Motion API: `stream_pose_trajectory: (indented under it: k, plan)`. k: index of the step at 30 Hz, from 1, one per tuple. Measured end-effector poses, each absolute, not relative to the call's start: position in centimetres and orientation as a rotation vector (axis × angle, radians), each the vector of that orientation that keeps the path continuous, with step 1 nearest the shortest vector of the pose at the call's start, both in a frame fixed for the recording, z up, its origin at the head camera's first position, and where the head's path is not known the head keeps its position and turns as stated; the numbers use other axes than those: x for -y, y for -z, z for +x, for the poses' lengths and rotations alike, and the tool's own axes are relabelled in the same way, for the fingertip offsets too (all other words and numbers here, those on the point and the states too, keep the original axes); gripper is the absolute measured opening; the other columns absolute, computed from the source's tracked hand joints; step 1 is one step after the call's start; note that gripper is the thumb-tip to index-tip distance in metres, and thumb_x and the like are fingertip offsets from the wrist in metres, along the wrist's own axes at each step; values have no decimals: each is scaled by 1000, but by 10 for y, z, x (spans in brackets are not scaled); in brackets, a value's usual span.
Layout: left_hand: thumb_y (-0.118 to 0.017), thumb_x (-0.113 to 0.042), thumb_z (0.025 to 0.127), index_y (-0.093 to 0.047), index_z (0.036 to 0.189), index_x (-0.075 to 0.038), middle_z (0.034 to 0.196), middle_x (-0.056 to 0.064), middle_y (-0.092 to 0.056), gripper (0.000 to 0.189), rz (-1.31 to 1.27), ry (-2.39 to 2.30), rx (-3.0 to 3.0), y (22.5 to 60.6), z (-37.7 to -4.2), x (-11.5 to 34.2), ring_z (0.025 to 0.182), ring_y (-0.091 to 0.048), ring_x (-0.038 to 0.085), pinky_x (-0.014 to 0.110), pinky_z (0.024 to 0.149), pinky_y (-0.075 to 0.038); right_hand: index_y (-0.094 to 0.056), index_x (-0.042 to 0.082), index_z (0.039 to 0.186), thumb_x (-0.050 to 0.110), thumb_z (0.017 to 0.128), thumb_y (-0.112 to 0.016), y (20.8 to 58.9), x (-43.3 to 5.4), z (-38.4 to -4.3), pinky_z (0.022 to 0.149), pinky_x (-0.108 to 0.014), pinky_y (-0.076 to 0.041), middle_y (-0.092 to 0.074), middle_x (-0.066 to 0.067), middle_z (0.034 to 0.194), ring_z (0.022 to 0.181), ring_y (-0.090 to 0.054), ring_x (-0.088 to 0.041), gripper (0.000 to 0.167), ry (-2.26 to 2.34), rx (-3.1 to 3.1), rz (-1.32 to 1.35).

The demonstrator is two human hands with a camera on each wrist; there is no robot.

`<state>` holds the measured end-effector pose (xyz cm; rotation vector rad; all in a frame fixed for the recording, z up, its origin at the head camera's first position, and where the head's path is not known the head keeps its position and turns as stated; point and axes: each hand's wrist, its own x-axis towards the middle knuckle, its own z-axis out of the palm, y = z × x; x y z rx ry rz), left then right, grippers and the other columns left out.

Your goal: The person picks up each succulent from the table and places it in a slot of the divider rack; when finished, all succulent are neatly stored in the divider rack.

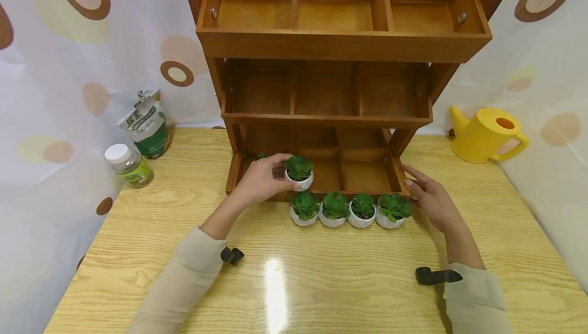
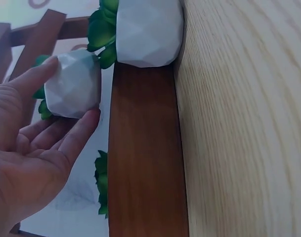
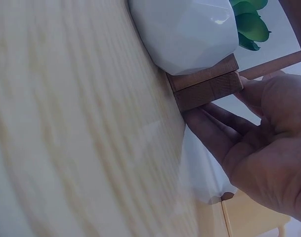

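My left hand (image 1: 263, 180) pinches a small potted succulent (image 1: 298, 168) in a white faceted pot, above the front board of the wooden shelf's (image 1: 317, 47) bottom tier. In the left wrist view the thumb and fingers hold that white pot (image 2: 73, 84) from opposite sides. Several like potted succulents (image 1: 334, 207) stand in a row on the table before the shelf. A bit of green leaf (image 2: 102, 185) shows behind the front board; its pot is hidden. At the bottom tier's right front corner, my right hand (image 1: 432, 200) grips the wooden end (image 3: 209, 91) between thumb and fingers.
The shelf has three tiers, each divided into compartments. On the left of the wooden table (image 1: 349, 283) stand a green and white bag (image 1: 149, 127) with a clip and a white-lidded jar (image 1: 130, 166). A yellow watering can (image 1: 487, 135) stands at the right back. Patterned cloth hangs behind.
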<state>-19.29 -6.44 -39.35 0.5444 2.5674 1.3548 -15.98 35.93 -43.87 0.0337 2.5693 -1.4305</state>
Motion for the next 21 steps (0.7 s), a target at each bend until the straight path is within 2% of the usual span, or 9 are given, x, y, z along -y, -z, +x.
stream_pose_trajectory:
  k: [3,5,10,15,21]
  plan:
    - [-85,-35,82,-58,141,-15,123,5,-71,68,552,-1341,-2591,396,-198,59,112,-68,21,40,95,-57,-20,24,164,33,112,-34,439,-360,-160,102,-49,-52,-28,-23,164,145,-38,-42,54,1424,-2572,29]
    - [-85,-35,82,-57,141,-15,122,4,-71,68,559,-1337,-2598,397,-201,55,111,-67,20,40,93,-57,-21,24,164,33,112,-34,440,-360,-160,102,-50,-52,-28,-23,164,145,-37,-42,54,1418,-2579,28]
    - [-84,-33,84,-57,140,-16,120,3,-71,64,570,-1344,-2579,400,-206,47,109,-67,19,39,90,-57,-22,24,163,32,112,-34,439,-360,-159,95,-35,-57,-30,-23,163,143,-40,-42,53,1413,-2591,29]
    - [-83,-34,85,-57,140,-16,117,2,-70,64,556,-1303,-2599,400,-210,42,104,-66,18,38,86,-56,-24,24,163,32,112,-35,439,-359,-159,87,-21,-55,-32,-23,162,141,-41,-39,53,1425,-2593,34]
    - [-83,-34,85,-53,144,-11,117,6,-69,70,594,-1231,-2657,400,-217,31,99,-65,20,36,84,-55,-25,23,163,33,112,-36,439,-359,-157,82,-14,-51,-32,-23,162,141,-41,-39,53,1440,-2593,30]
